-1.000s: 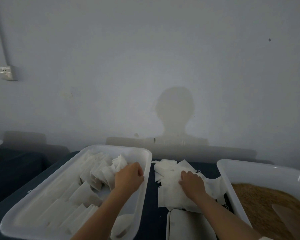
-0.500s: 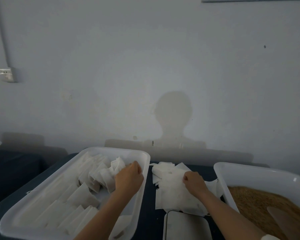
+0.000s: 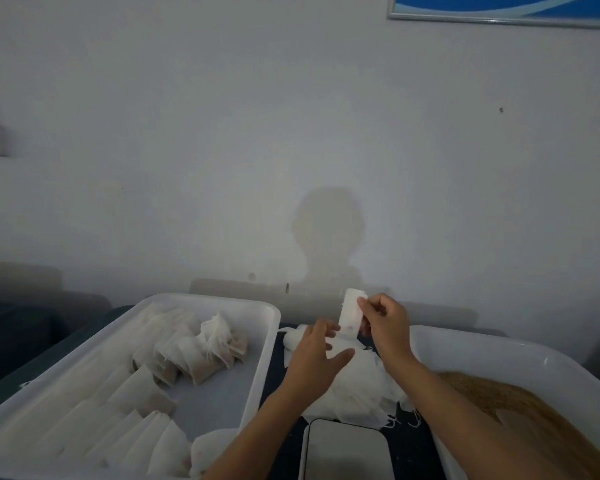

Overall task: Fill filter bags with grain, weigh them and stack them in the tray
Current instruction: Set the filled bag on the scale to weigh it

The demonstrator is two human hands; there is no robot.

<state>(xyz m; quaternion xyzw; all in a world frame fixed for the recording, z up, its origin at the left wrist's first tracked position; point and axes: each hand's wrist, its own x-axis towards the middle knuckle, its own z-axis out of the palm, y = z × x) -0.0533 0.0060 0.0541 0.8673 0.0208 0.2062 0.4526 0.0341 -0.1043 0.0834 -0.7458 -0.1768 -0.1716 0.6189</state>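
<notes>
The right hand (image 3: pixel 383 322) pinches an empty filter bag (image 3: pixel 350 315) upright above the loose bag pile (image 3: pixel 354 382), long axis vertical. The left hand (image 3: pixel 314 355), its grip wide with fingers spread, touches the bag's lower end; the grain tub (image 3: pixel 499 355) lies rightward.

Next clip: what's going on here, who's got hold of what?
A person is bagging grain. The right hand pinches one empty filter bag held up above the loose pile of empty bags, and the left hand reaches toward it with fingers relaxed. Filled bags already stand in the left tray. The grain tub sits to the right, the scale nearest the camera.
</notes>
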